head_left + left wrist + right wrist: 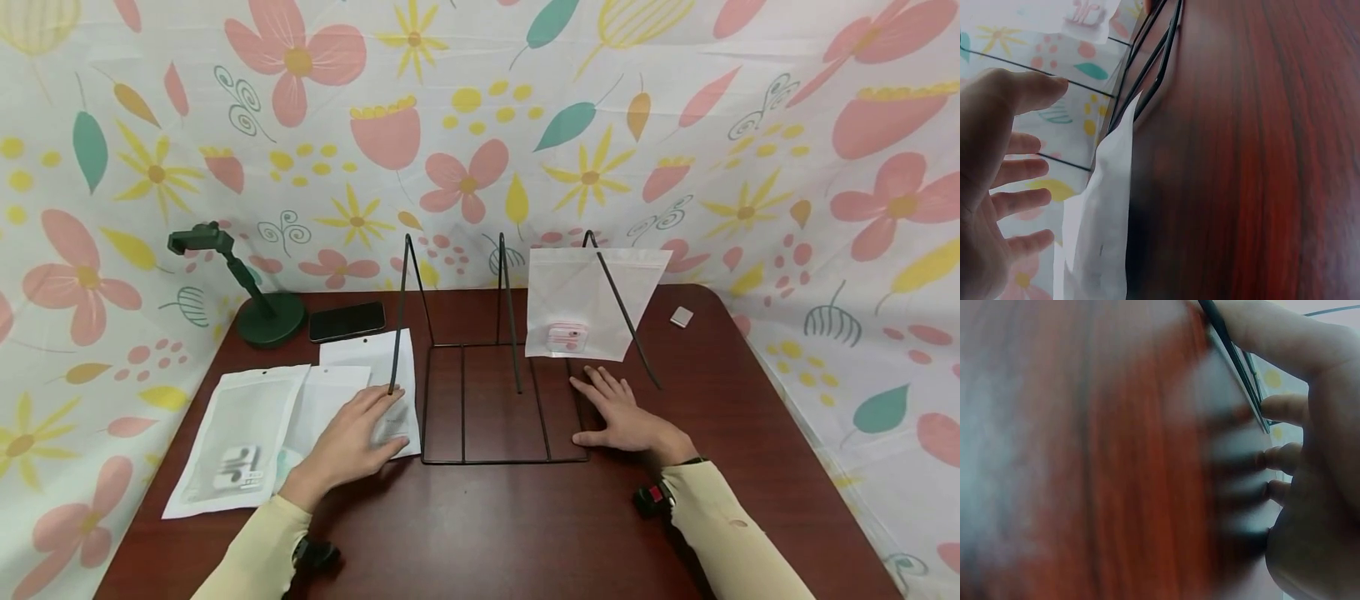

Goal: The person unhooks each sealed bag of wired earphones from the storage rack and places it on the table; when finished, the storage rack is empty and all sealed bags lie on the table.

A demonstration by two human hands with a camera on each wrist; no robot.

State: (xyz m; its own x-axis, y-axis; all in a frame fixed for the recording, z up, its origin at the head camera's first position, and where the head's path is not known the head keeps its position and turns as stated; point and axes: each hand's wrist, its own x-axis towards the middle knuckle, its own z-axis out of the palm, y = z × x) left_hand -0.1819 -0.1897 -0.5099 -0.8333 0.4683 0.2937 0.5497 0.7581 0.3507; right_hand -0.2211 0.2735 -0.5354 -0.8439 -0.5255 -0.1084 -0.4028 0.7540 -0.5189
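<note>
A black wire display rack [487, 462] with three slanted prongs stands on the dark red table. A white pouch [592, 292] with packaged earphones [567, 337] at its bottom hangs on the right prong. My right hand [626, 421] rests by the base's right side, fingers spread; its thumb and fingertips lie at the wire. Nothing is in its grasp. Near the left prong's tip my left hand [348, 442] hovers with loosely extended fingers and holds nothing. Beneath it lie white pouches [341, 379], partly hidden by the hand. In the left wrist view, one pouch [1107, 206] edges toward the rack.
At the far left, a larger pouch [251, 408] holding earphones lies on the table [480, 533]. Behind are a green phone stand [272, 321] and a black phone [347, 322]. A small white object [682, 317] sits back right. A floral cloth [465, 108] hangs behind.
</note>
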